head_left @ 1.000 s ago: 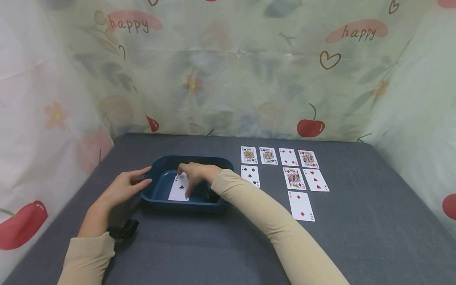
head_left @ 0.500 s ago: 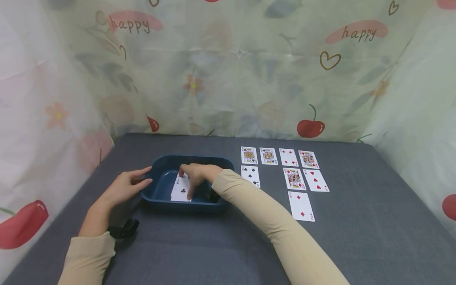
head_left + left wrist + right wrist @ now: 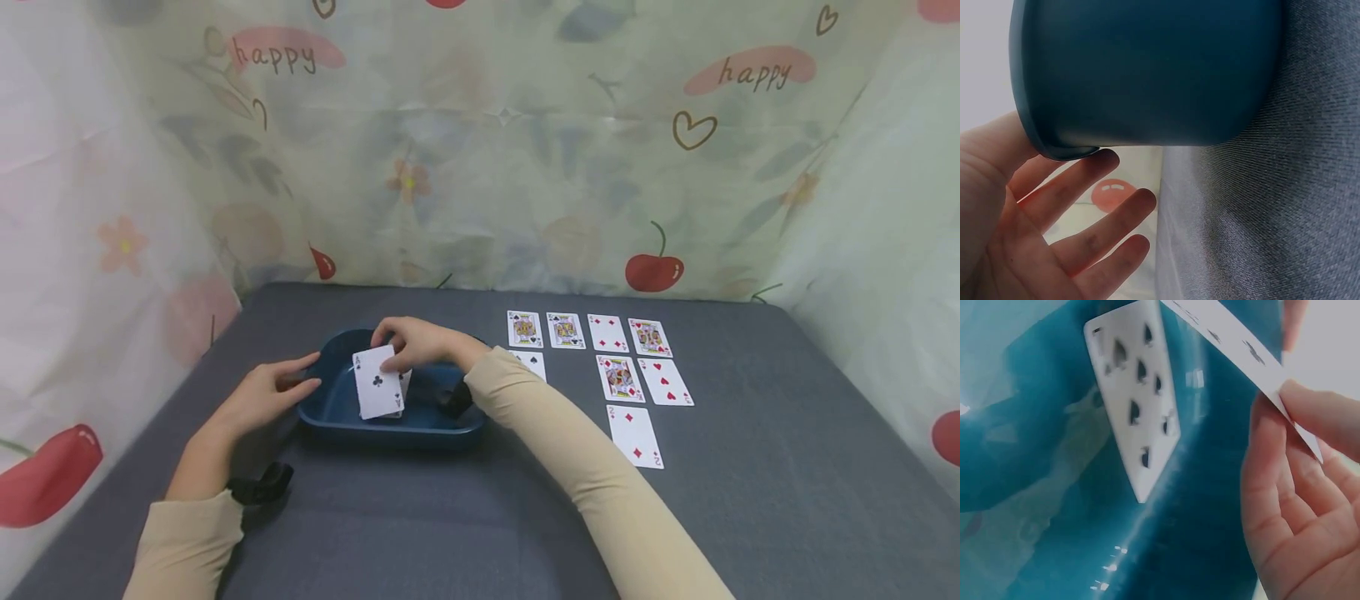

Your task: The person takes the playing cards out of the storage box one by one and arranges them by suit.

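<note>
My right hand [image 3: 420,343] pinches an ace of clubs [image 3: 373,387] between thumb and fingers, raised and tilted over the dark blue tray [image 3: 337,430]. In the right wrist view the held ace [image 3: 1235,347] appears nearly edge-on by the thumb. Beneath it, a spade number card [image 3: 1138,394] lies face up in the tray; in the head view the ace mostly hides it. My left hand [image 3: 262,392] is at the tray's left end, thumb and index finger at the rim. The left wrist view has its fingers [image 3: 1104,228] loosely spread beside the tray wall [image 3: 1147,75].
Face-up playing cards lie in rows right of the tray, among them a king of spades [image 3: 524,329], a king of diamonds [image 3: 619,377] and a two of diamonds [image 3: 634,437]. My right sleeve [image 3: 577,467] partly covers a spade card [image 3: 534,362]. A printed curtain [image 3: 495,167] borders the table.
The right hand has lifted the ace of clubs off the tray's bottom and tilted it, uncovering part of another card beneath. The left hand has stayed in place.
</note>
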Demonstrator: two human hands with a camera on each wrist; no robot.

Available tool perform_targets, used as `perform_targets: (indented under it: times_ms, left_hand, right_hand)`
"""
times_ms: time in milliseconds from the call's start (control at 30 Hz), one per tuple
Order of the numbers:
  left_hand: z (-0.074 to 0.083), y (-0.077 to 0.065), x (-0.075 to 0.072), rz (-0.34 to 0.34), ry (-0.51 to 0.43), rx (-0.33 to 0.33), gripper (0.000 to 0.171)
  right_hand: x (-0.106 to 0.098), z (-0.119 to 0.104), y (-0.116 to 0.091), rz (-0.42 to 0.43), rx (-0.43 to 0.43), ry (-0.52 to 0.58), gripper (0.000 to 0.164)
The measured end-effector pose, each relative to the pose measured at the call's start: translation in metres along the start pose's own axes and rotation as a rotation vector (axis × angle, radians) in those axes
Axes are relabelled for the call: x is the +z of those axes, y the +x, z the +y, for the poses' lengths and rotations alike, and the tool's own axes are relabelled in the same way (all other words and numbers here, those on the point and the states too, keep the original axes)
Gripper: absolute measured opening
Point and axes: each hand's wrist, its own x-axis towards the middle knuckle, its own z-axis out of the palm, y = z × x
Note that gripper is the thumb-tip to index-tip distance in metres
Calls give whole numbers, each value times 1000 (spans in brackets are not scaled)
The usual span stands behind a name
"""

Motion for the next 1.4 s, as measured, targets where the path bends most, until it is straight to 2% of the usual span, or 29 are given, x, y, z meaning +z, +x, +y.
perform_targets:
  times_ms: [400,733,867,1400]
  left_hand:
    - [-1,0,3,14,15,7,56]
    - [-3,1,3,9,16,-10,57]
    - [-4,1,3,9,18,-5,57]
    - [-3,0,3,1,13,0,57]
  right_hand:
    - [-29,4,-27,189,-94,90,20]
    - [-54,32,-62,284,-61,122,21]
    - [-61,45,-77,300,-19,155,22]
    - [-76,94,-138,403,101,140,24]
